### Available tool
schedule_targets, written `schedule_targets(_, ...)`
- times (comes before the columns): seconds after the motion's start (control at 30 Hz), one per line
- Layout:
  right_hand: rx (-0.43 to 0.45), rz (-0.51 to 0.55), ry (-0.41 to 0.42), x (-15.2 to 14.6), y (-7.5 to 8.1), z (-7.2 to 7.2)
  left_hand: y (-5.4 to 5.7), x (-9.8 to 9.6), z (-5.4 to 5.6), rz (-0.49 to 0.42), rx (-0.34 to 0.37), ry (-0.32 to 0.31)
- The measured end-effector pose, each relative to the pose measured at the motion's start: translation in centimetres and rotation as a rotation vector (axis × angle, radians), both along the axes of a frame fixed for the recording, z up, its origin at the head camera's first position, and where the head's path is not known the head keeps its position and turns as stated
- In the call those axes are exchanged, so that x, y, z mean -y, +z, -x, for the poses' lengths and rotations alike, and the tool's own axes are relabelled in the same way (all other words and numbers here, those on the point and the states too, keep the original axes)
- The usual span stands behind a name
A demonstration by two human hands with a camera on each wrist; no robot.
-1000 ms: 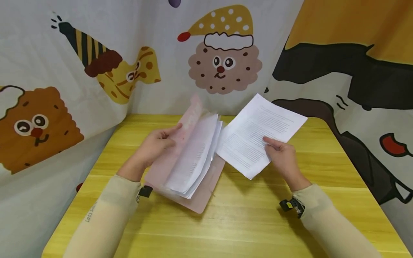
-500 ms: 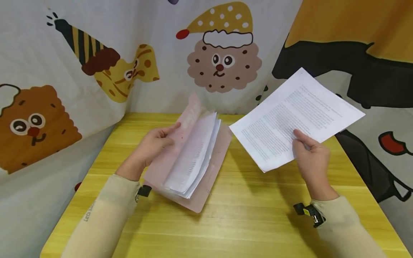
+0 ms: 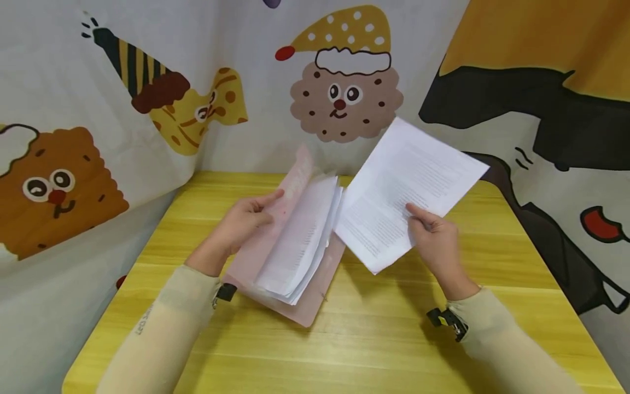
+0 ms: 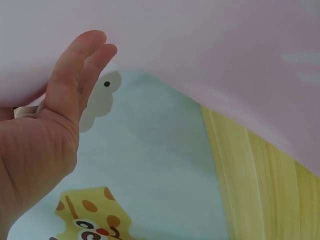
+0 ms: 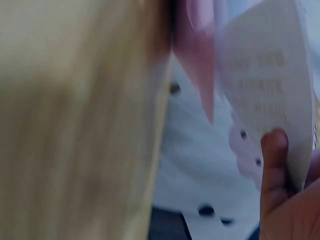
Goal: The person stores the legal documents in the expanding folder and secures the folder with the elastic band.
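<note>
Folder (image 3: 315, 298), rectangular, thin and pale pink, spread on the yellow wood-grain bench (image 3: 418, 355), left of the middle and closer to the far edge than the near one! Inside, a fanned stack of white printed paper sheets (image 3: 300, 251), loose edges toward the bench's right edge. Front cover raised at a slant, top corner showing past the far edge, and there on its outer margin the left grip (image 3: 236, 224), holding that cover between thumb and fingers. Across to the right grip (image 3: 438, 241): narrow, pinching a separate white rectangular paper sheet with printed lines (image 3: 403, 191). Held tilted, clear of the bench, over its right half, upper corners past the far edge in the head view; left side overlapping the folder's right margin, contact impossible to tell. Blurred lettering on it from the right wrist. Behind each grip, cream sleeves (image 3: 162, 323); beyond the far edge, white cloth with cartoon cookies (image 3: 266, 109).
</note>
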State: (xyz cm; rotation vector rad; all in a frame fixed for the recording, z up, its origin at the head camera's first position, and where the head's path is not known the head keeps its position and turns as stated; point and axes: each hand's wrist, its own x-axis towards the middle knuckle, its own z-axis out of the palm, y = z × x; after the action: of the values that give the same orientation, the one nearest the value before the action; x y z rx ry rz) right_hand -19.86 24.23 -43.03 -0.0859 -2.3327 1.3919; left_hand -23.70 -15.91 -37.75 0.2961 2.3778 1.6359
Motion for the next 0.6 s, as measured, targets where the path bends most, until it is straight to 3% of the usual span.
schedule_targets(0.23,0.381,0.039,0.335,2.4,-1.5,-0.9,-0.3,-0.9,0.4,-0.012,0.007,0.034)
schedule_targets(0.3,0.448,0.051,0.398,3.0,-2.0,-0.8,-0.3,-1.3,0.5,-0.008,0.001,0.046)
schedule_targets(0.6,0.436,0.034,0.513,5.1,-4.0,0.7,-0.4,-3.0,0.4,0.101,-0.023,0.085)
